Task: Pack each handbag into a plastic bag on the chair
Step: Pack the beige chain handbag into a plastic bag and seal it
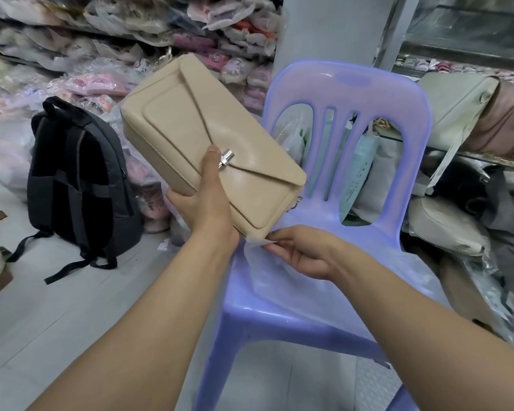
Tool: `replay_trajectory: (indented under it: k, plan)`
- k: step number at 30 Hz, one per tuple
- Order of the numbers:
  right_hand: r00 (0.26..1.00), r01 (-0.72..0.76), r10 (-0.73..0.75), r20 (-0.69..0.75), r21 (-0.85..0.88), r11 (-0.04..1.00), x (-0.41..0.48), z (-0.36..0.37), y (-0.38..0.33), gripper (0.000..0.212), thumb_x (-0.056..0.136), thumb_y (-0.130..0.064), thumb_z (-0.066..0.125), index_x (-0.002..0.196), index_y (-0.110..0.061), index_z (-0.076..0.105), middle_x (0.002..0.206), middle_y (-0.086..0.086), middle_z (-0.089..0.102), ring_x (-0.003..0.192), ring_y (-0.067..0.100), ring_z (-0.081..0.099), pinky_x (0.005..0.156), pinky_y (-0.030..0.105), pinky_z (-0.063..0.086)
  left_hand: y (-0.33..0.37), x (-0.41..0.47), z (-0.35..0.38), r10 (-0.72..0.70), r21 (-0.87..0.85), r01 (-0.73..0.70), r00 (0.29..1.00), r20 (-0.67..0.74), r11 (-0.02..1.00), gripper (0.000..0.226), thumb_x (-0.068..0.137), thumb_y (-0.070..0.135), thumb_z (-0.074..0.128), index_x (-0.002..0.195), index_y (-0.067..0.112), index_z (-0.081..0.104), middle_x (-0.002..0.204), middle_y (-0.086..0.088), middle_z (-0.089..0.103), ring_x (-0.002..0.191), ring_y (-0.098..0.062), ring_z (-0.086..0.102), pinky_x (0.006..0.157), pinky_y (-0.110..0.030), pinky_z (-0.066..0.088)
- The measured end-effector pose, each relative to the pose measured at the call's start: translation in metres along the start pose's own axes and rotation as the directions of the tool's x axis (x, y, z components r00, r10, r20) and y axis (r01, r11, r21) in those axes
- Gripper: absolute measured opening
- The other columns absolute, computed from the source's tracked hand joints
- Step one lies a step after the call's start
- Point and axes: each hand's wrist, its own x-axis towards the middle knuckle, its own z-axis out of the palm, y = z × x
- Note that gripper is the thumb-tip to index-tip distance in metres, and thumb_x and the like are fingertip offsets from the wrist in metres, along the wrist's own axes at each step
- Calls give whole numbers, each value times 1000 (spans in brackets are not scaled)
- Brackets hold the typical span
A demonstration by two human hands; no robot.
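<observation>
One beige handbag (208, 137) hangs tilted above the chair (347, 93), with my left hand (204, 203) gripping its lower edge. My right hand (297, 253) pinches the plastic bag (264, 277) lying on the seat. If its thin mouth opens too little, a corner could snag or tear it. A black backpack (77, 185) stands well apart, blocking nothing.

Both bare forearms reach forward. The left hand (204, 203) is raised, thumb up, gripping the handbag (208, 120); the right hand (301, 253), lower and nearer, pinches the plastic bag (261, 277).
</observation>
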Motion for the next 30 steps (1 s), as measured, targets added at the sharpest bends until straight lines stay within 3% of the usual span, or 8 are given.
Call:
replay_trajectory:
  k: [3, 5, 12, 16, 19, 22, 26, 30]
  plan:
    - [999, 7, -4, -50, 67, 998, -5, -3, -6, 15, 97, 12, 53, 93, 10, 67, 90, 21, 73, 86, 31, 74, 77, 36, 63, -5, 11, -3, 14, -54, -14, 1000, -6, 998, 71, 64, 50, 89, 118, 30, 48, 100, 27, 50, 86, 9, 57, 86, -23, 55]
    - [995, 32, -25, -92, 70, 997, -8, -4, -10, 12, 96, 12, 55, 91, 6, 64, 83, 18, 70, 84, 32, 72, 74, 39, 64, -8, 14, -5, 54, -61, -54, 998, -12, 997, 83, 56, 51, 91, 126, 29, 50, 108, 22, 59, 94, -1, 66, 91, -30, 57]
    - [958, 169, -185, -219, -91, 981, -5, 0, -20, 12, 96, -8, 69, 107, -4, 67, 105, 12, 66, 84, 26, 71, 74, 39, 65, -19, 14, -3, 182, 60, -182, 983, -7, 982, 81, 58, 51, 91, 125, 27, 52, 103, 24, 60, 89, 7, 62, 92, -30, 54]
    - [867, 178, -356, -350, -449, 876, -10, 7, -30, 14, 89, -10, 77, 91, -8, 63, 76, 5, 51, 61, 19, 48, 54, 26, 48, -19, 8, 1, 179, 80, -179, 984, 17, 981, 74, 64, 46, 90, 124, 28, 51, 94, 33, 49, 65, 29, 49, 79, -16, 47]
    - [817, 173, -458, -351, -608, 775, -11, 6, -37, 13, 86, -16, 78, 81, -10, 67, 75, 1, 54, 65, 18, 48, 64, 29, 47, -16, 2, 3, 158, 81, -160, 987, 33, 984, 72, 65, 45, 90, 123, 28, 51, 90, 31, 52, 60, 31, 46, 68, -10, 41]
    - [801, 253, -474, -366, -512, 821, -10, 6, -35, 10, 88, -13, 75, 92, -3, 74, 80, 1, 59, 70, 15, 52, 85, 36, 57, -12, -2, 5, 136, 81, -137, 991, 12, 987, 76, 65, 46, 89, 126, 29, 48, 87, 31, 48, 63, 27, 46, 66, -9, 38]
    - [712, 423, -629, -312, -524, 739, -6, 11, -30, 18, 88, -15, 76, 73, -15, 66, 69, -2, 56, 60, 13, 47, 54, 15, 41, -8, -3, 5, 79, 26, -79, 997, -4, 997, 78, 64, 45, 90, 126, 28, 46, 89, 30, 48, 73, 17, 47, 80, -21, 48]
    - [721, 364, -662, -205, -701, 614, -9, 13, -33, 15, 85, -20, 77, 74, -13, 71, 66, -5, 58, 53, 8, 48, 54, 19, 42, -7, -3, 5, -26, -32, 25, 999, -35, 999, 90, 65, 46, 89, 139, 25, 43, 89, 28, 35, 76, 13, 44, 84, -25, 50]
